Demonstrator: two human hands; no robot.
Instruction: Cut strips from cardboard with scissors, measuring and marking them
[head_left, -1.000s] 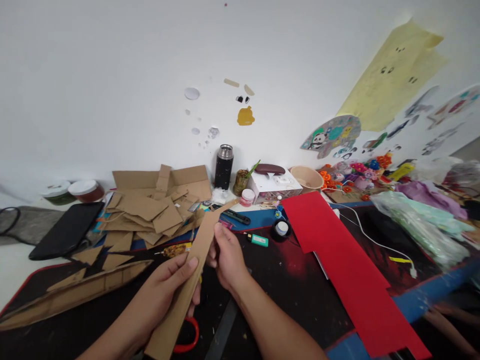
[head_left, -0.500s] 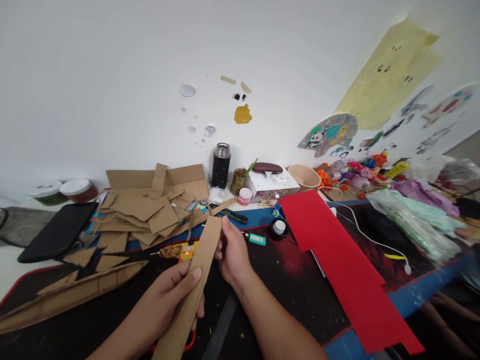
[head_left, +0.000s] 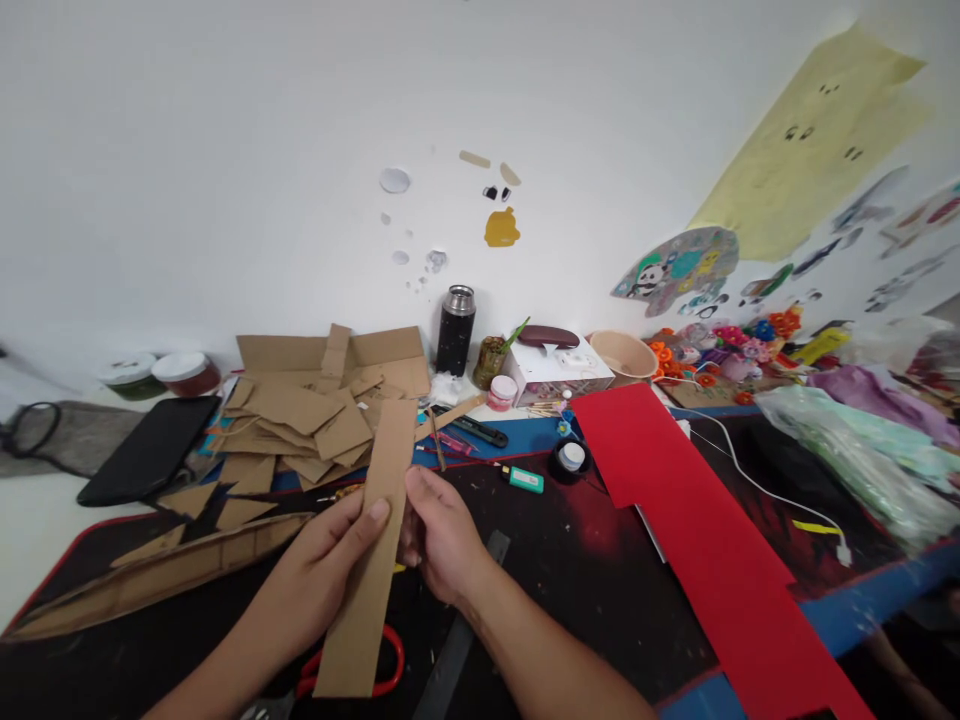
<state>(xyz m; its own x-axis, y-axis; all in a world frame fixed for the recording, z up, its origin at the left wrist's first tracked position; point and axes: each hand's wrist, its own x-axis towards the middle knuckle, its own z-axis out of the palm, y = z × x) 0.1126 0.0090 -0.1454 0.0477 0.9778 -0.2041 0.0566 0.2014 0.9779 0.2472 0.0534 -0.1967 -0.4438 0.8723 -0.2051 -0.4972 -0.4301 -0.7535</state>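
A long brown cardboard strip (head_left: 379,560) is held up between both hands, its lower end over red-handled scissors (head_left: 390,660) on the dark mat. My left hand (head_left: 341,540) grips the strip at mid-length, thumb on its front face and fingers behind. On the strip's right edge, my right hand (head_left: 442,530) pinches the cardboard, its fingertips partly hidden behind. Beneath my right wrist a dark ruler-like strip (head_left: 461,640) lies on the mat. To the left rests a long narrow cardboard piece with a pointed end (head_left: 165,580).
Cardboard scraps (head_left: 292,410) are piled at the back left, near a black flask (head_left: 455,330). A green lighter (head_left: 523,479), a box cutter (head_left: 476,428) and a small black dish (head_left: 568,460) lie behind my hands. A large red sheet (head_left: 697,530) stretches along the right.
The cardboard strip has turned more upright and its lower end has come into view. Both hands are still on it. The whole view has shifted slightly left.
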